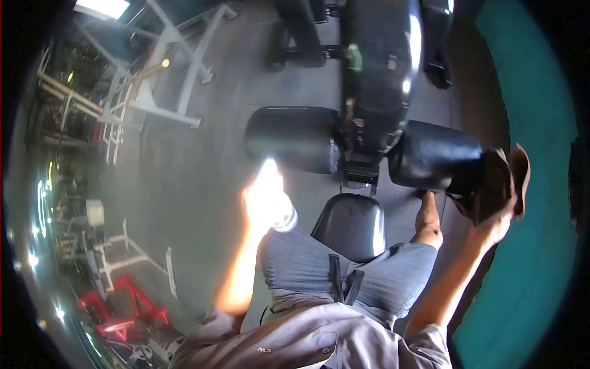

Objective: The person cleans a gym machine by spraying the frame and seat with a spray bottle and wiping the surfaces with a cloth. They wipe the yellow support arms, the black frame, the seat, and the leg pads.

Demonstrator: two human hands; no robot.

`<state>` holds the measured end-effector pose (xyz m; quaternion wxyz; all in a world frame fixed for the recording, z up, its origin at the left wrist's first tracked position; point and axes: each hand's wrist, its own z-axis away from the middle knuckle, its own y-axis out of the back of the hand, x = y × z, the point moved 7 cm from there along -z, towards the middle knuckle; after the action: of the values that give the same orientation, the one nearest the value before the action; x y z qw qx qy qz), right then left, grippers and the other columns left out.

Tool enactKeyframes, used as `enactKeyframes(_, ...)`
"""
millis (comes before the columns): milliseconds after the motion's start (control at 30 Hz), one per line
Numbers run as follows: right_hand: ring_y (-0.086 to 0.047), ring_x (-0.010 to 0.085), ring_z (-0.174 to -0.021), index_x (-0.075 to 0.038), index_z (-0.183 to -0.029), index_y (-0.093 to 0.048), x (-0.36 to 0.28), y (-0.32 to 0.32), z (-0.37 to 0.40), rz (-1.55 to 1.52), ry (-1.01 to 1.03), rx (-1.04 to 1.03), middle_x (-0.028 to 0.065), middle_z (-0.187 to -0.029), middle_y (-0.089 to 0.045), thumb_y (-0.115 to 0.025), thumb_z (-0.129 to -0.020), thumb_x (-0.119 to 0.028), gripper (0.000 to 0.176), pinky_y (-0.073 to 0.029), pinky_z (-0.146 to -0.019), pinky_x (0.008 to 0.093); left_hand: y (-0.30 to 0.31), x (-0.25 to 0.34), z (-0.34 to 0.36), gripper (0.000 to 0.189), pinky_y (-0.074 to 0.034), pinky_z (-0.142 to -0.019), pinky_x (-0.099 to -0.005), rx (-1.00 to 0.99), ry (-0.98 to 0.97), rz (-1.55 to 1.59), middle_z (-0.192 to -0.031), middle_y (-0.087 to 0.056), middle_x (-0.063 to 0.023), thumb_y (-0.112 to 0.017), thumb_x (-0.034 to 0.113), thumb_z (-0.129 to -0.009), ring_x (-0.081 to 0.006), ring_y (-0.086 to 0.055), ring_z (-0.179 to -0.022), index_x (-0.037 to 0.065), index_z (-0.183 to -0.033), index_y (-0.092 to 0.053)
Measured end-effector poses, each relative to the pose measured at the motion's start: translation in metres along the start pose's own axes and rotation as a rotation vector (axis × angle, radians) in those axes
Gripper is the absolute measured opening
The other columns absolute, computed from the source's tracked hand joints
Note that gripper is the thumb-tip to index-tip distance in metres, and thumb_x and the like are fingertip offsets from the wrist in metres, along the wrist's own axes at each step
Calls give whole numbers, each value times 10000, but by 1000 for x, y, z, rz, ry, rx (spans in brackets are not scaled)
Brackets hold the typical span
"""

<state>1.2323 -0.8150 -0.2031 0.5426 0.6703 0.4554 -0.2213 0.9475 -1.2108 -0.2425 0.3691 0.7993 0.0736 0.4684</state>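
My left hand (257, 200), washed out by bright light, is closed round a pale bottle-like object (286, 216) with a rounded lower end. The glare hides its exact kind. It is just below the left black roller pad (294, 138) of an exercise machine. On the right, my right hand (496, 229) grips a dark brown cloth (495, 187). The cloth lies against the outer end of the right black roller pad (437, 155). Between the pads rises the machine's glossy black upright (381, 74).
A black seat (351, 224) is between my legs, below the upright. White metal frames (178, 92) stand on the grey floor at the left, with a red frame (126, 310) lower down. A teal wall or panel (541, 246) runs along the right.
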Motion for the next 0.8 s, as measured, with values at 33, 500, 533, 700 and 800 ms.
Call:
enactKeyframes(33, -626, 300, -1104, -23, -1330, -565, -20, 12, 10, 7, 60, 11, 167, -1285, -619, -674, -878, -235, 510, -493, -963, 392, -2, -7, -8, 367, -521, -622, -372, 28, 31, 22, -846, -653, -141, -626, 68, -886, -257, -651, -721, -40, -1237, -613)
enactKeyframes(500, -592, 350, -1178, -83, -1347, -569, -155, -72, 158, 290, 649, -102, 192, -1339, -572, -860, -650, -430, 832, -460, -1020, 435, 8, -94, 1, 646, -497, -967, -389, 204, 281, 278, -1284, -570, -187, -670, -20, -807, -305, -578, -1194, 32, -1423, -482)
enactKeyframes(533, -583, 344, -1190, -84, -1352, -567, -176, -114, 166, 51, 610, -274, 191, -1342, -571, -854, -648, -413, 828, -454, -1024, 429, -2, -115, 5, 688, -483, -984, -384, 131, 361, 480, -1319, -554, -170, -687, 17, -811, -282, -564, -1211, 48, -1455, -444)
enactKeyframes(700, -389, 453, -1344, -197, -1471, -457, -217, -311, 231, 313, 1126, -600, 224, -1529, -358, -747, -713, -402, 838, -368, -1044, 602, -38, -195, 35, 765, -500, -911, -325, -294, 552, 1038, -1197, -585, -71, -717, 27, -807, -163, -593, -1026, 55, -1492, -378)
enactKeyframes(800, -386, 485, -1340, -176, -1483, -422, -245, -358, 222, 225, 979, -814, 237, -1513, -373, -728, -784, -463, 815, -347, -1065, 624, -32, -195, 44, 831, -532, -782, -284, -197, 580, 978, -1102, -616, -39, -687, -57, -783, -128, -613, -904, 47, -1526, -329)
